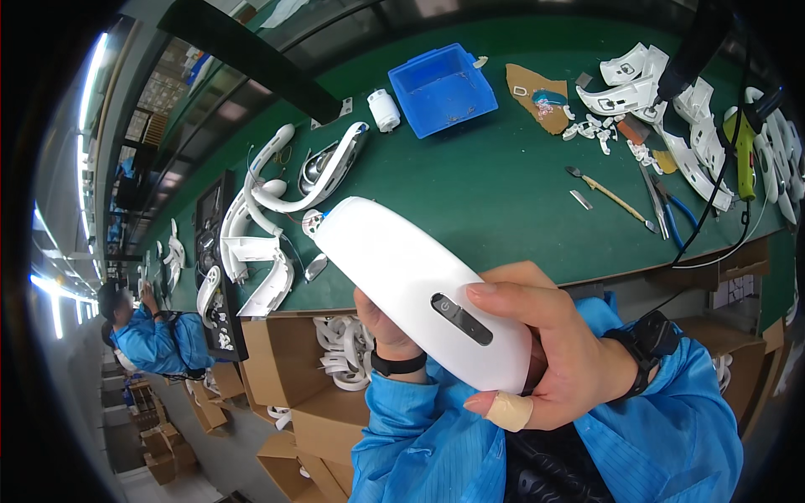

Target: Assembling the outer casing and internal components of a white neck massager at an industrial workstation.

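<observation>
A long white plastic housing [394, 268] with a dark oval button panel is held slanting above the bench's front edge. My right hand [570, 348] grips its near end, thumb side beside the panel; one finger wears a tan bandage. Behind the housing's left edge, my left hand [384, 327] is closed against it, most of its fingers hidden. At the housing's far end a bit of blue shows, next to a small round white part [313, 222] with thin wires. Curved white shells [251, 210] lie on the bench just left of it.
On the green bench [470, 184] stand a blue bin [443, 88] and a white cylinder [383, 111]. Rightward lie a brush [616, 199], pliers [677, 214], white shells [700, 134] and a green corded tool [745, 155]. Cardboard boxes [285, 360] stand below; a co-worker [159, 335] sits left.
</observation>
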The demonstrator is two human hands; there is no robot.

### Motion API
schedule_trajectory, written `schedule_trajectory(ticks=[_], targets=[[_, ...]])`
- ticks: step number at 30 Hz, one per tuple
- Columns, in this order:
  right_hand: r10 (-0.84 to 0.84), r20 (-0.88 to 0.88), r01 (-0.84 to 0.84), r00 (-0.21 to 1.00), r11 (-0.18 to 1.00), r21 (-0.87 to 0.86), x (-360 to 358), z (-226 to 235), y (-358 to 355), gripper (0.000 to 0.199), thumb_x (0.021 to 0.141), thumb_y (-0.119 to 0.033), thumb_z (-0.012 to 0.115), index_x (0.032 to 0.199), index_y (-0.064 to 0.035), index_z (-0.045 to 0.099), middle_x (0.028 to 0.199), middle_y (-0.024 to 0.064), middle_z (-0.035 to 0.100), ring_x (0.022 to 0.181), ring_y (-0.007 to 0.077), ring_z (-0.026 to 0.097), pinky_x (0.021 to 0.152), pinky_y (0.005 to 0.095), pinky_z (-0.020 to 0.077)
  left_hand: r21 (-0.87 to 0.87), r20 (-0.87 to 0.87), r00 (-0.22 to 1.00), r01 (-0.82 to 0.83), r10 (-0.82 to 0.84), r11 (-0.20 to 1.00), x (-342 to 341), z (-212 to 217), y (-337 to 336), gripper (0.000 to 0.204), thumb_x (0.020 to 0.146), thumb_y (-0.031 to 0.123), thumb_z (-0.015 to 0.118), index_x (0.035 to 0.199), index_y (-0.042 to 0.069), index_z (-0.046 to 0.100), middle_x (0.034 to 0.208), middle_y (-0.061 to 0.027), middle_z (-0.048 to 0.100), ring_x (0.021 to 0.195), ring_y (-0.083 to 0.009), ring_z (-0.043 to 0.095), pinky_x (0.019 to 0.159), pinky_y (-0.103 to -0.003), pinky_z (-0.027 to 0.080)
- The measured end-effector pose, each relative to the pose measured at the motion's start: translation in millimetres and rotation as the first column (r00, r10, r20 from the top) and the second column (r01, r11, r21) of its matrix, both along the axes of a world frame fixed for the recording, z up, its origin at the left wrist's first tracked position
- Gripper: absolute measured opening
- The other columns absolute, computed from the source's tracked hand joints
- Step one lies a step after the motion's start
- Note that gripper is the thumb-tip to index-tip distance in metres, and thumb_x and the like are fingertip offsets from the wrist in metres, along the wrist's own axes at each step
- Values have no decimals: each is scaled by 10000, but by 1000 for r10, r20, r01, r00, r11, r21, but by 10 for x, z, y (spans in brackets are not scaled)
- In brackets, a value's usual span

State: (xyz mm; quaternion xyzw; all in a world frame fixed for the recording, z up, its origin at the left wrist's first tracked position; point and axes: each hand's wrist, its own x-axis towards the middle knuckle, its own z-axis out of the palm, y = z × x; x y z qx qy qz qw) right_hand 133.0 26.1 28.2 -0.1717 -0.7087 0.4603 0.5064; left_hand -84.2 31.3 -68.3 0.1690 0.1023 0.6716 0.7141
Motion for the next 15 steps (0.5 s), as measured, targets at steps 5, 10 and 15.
schedule_trajectory(ticks=[5, 10, 15], targets=[[24, -4, -24, 1000, 1000, 4, 25, -8, 23, 824, 775, -118, 809, 1451, -11, 350, 1279, 199, 478, 1075, 231, 559, 870, 324, 471, 26, -97, 992, -80, 83, 996, -158, -108, -30, 658, 926, 477, 524, 1404, 25, 497, 1333, -166, 613, 1178, -322, 628, 1001, -462, 521], [51, -48, -56, 998, 992, -109, 102, -79, -12, 734, 825, -63, 732, 1460, -9, 368, 1373, 202, 495, 1178, 326, 543, 983, 416, 454, 48, -458, 840, -301, 289, 952, -299, -36, -96, 747, 857, 482, 615, 1433, 27, 471, 1372, -173, 582, 1209, -344, 609, 1018, -494, 506], [48, -104, -58, 993, 994, -89, 93, -189, -19, 718, 827, -41, 708, 1444, -15, 343, 1389, 196, 499, 1199, 319, 548, 990, 419, 453, 152, -526, 775, -318, 350, 936, -449, -13, -105, 828, 823, 499, 648, 1472, 36, 427, 1415, -194, 540, 1253, -375, 578, 1037, -533, 492]])
